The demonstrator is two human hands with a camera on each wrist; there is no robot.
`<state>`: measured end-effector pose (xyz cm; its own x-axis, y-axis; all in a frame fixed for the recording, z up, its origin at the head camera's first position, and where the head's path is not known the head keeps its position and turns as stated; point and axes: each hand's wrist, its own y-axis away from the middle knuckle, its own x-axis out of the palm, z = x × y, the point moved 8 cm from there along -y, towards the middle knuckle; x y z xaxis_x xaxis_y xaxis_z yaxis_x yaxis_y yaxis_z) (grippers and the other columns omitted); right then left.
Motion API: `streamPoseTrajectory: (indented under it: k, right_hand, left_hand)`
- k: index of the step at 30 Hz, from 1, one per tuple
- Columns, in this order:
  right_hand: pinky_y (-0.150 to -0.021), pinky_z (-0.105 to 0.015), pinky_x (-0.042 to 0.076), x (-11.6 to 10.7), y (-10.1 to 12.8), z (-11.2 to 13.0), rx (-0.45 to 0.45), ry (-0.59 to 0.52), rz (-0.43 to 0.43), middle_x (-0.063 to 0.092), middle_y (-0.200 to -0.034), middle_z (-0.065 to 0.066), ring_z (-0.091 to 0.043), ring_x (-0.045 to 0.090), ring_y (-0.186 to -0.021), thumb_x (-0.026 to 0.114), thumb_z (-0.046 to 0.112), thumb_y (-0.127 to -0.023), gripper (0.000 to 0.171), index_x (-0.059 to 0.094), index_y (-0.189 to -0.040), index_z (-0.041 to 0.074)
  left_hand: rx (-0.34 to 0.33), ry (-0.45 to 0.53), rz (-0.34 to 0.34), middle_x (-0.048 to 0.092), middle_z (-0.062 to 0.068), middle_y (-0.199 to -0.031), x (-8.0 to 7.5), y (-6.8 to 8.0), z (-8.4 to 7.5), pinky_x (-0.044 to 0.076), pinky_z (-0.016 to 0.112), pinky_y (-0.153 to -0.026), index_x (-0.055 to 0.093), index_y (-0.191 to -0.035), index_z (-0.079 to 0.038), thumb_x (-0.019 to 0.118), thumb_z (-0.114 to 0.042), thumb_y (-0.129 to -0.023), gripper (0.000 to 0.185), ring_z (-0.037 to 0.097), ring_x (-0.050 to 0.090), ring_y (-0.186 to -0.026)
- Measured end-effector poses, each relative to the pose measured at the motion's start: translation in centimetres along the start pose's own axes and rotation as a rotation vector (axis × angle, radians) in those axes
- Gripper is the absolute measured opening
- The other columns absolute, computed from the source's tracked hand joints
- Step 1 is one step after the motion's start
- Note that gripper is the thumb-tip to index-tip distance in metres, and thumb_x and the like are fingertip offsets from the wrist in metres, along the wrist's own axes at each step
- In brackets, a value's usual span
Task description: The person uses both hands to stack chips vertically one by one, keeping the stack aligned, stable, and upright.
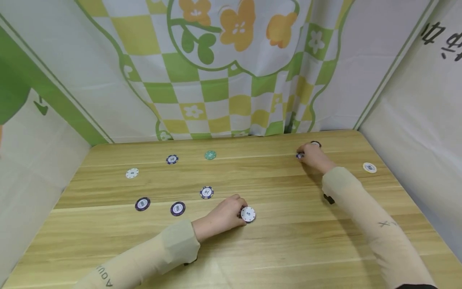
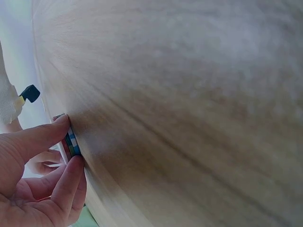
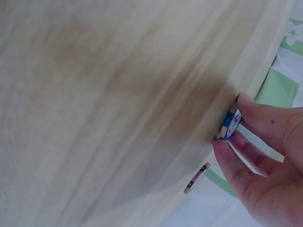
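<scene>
Near the middle of the table, my left hand (image 1: 225, 213) grips a short stack of poker chips (image 1: 248, 214) by its edge. A white chip marked 5 tops the stack. In the left wrist view, thumb and fingers pinch the stack (image 2: 72, 143), its layered coloured edges showing between them. Far off at the back right, my right hand (image 1: 314, 156) pinches a blue-edged poker chip (image 1: 300, 155), partly hidden by the fingers. The right wrist view shows that blue chip (image 3: 231, 124) between thumb and fingertips. Just beyond this hand lies a dark-edged chip (image 1: 316, 143).
Left of the stack lie two blue chips (image 1: 207, 192), two purple chips (image 1: 178, 208), a white chip (image 1: 132, 173) and a green chip (image 1: 210, 155). A yellow-edged chip (image 1: 369, 167) lies near the right edge. A patterned curtain (image 1: 223, 92) hangs behind the wooden table (image 1: 274, 249).
</scene>
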<state>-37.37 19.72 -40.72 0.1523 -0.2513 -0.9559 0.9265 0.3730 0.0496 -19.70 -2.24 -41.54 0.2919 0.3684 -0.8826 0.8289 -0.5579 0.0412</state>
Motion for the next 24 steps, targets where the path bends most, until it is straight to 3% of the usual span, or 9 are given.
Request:
streamPoseTrajectory:
  k: [8,18,24]
  right_hand:
    - [-0.083,-0.046,0.043,-0.3,0.1,-1.1,0.042,-0.068,0.001,0.06,-0.102,-0.026,-0.037,0.054,-0.094,0.07,0.013,-0.078,0.036,0.061,-0.105,-0.009]
    - [-0.079,-0.044,0.044,-0.7,0.6,-1.8,0.103,-0.192,0.021,0.059,-0.095,-0.023,-0.035,0.054,-0.088,0.071,0.011,-0.076,0.03,0.062,-0.096,-0.01]
    - [-0.066,-0.03,0.049,-0.9,0.9,-1.6,0.111,-0.255,0.048,0.063,-0.087,-0.022,-0.027,0.058,-0.077,0.069,0.003,-0.075,0.021,0.063,-0.09,-0.01]
  left_hand:
    - [-0.002,0.008,0.002,0.054,0.005,-0.087,0.0,0.0,0.0,0.044,0.022,-0.067,0.061,-0.099,0.002,0.077,-0.011,-0.069,0.036,0.011,0.048,-0.073]
    - [0.001,0.006,-0.003,0.054,0.005,-0.087,0.0,-0.1,0.1,0.044,0.023,-0.067,0.061,-0.098,0.002,0.078,-0.012,-0.068,0.037,0.011,0.048,-0.073]
    - [0.001,0.005,0.0,0.055,0.005,-0.088,0.1,-0.1,0.1,0.045,0.023,-0.068,0.061,-0.099,0.002,0.078,-0.012,-0.068,0.037,0.011,0.049,-0.074]
